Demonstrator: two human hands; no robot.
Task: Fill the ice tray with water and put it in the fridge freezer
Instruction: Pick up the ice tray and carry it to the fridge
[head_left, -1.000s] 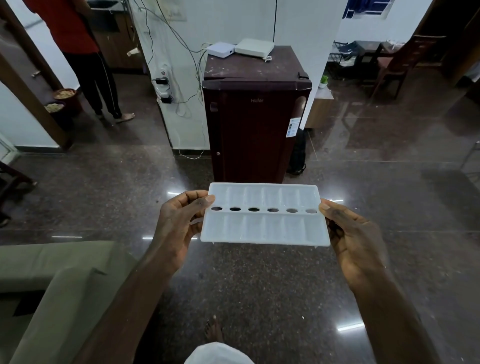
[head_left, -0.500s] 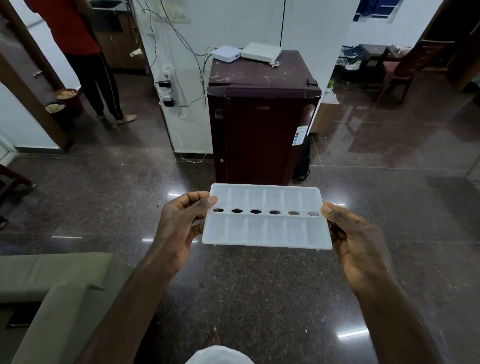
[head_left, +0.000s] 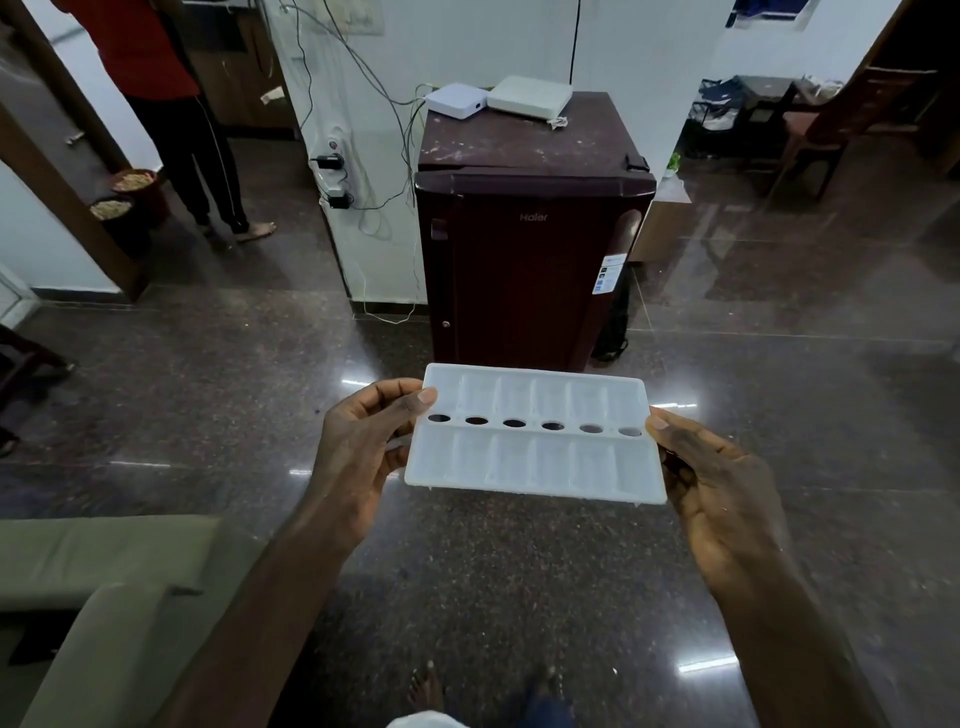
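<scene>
1. Left grip (head_left: 358, 457) pinches the short left edge of the ice tray (head_left: 535, 467), thumb on the rim and fingers curled beneath. The right grip (head_left: 722, 493) holds the opposite edge the same way.
2. White and level, the tray hangs in the air between both grips, in front of the fridge (head_left: 524, 270). It has two rows of cells with six oval holes between them. I cannot tell whether the cells hold water.
3. The maroon fridge has its door closed, and two white boxes (head_left: 530, 96) lie on top of it.
4. Two dark pots (head_left: 132, 182) by the left doorway hold something pale and grainy.
5. The dark polished floor (head_left: 467, 597) mirrors the lights. An olive sofa (head_left: 104, 571) sits lower left, and a person in red (head_left: 156, 78) stands upper left.
</scene>
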